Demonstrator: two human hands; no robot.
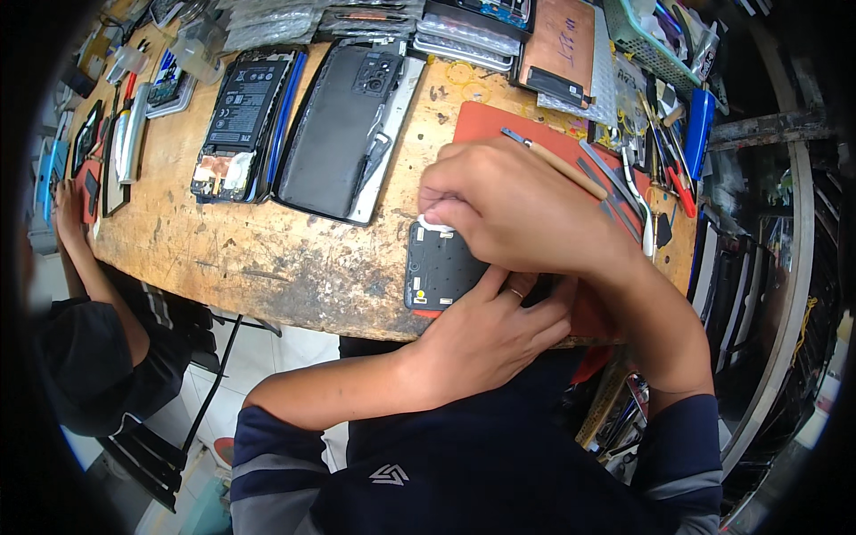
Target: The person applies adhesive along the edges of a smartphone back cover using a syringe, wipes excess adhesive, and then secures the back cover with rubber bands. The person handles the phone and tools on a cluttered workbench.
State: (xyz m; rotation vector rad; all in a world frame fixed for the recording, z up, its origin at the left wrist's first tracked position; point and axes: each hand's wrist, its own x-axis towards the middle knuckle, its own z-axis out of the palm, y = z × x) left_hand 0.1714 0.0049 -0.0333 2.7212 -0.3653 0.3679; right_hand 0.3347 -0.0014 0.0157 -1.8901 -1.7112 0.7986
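A black phone panel point(437, 272) with small pale pads near its corners lies by the front edge of the wooden bench, partly over a red mat point(477, 120). From the near side, my left hand point(490, 334), with a ring on one finger, grips the panel's right part. Its fingertips are partly hidden under my other hand. My right hand point(508, 201) is closed, pinching a small white wad point(434, 224) that looks like tissue or cotton. The wad touches the panel's far left edge.
Left of the panel lie a large black phone back point(334, 134) and an opened phone with its battery point(245, 111). Tweezers, a wooden-handled tool point(566, 168) and other tools crowd the right. A green basket point(642, 45) stands behind. Another person's hand point(67, 214) is far left.
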